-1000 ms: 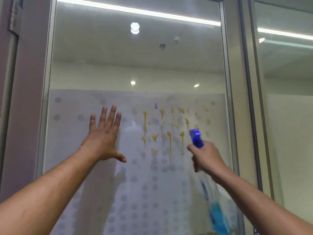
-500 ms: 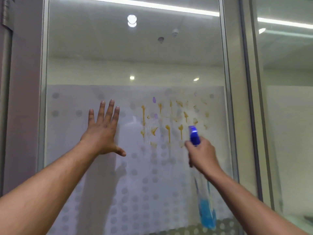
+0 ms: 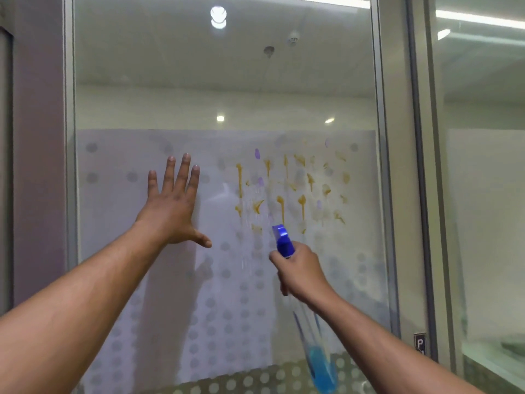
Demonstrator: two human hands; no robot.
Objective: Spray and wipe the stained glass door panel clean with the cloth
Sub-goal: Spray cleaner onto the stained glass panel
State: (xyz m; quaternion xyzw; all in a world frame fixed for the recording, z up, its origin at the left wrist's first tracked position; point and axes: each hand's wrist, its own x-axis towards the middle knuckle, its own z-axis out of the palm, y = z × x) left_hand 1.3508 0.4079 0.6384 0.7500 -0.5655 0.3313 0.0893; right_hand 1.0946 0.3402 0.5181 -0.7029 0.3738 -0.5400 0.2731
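Observation:
The glass door panel (image 3: 221,81) fills the view, with a frosted dotted film over its lower half. Several yellow-brown and purple stains (image 3: 284,189) streak the film right of centre, with wet drops running down near them. My left hand (image 3: 170,206) lies flat against the glass, fingers spread, left of the stains. My right hand (image 3: 301,271) grips a clear spray bottle (image 3: 321,362) with blue liquid; its blue nozzle (image 3: 282,240) points up at the stains from just below them. No cloth is in view.
A metal door frame (image 3: 395,166) runs down the right side of the panel, with a second glass pane (image 3: 483,194) beyond it. A grey frame post (image 3: 39,137) stands at the left. A small sign (image 3: 420,342) sits low on the right frame.
My right hand with the spray bottle has moved left and slightly down, below the middle stains. Wet drops now show on the glass. My left hand stays pressed in place.

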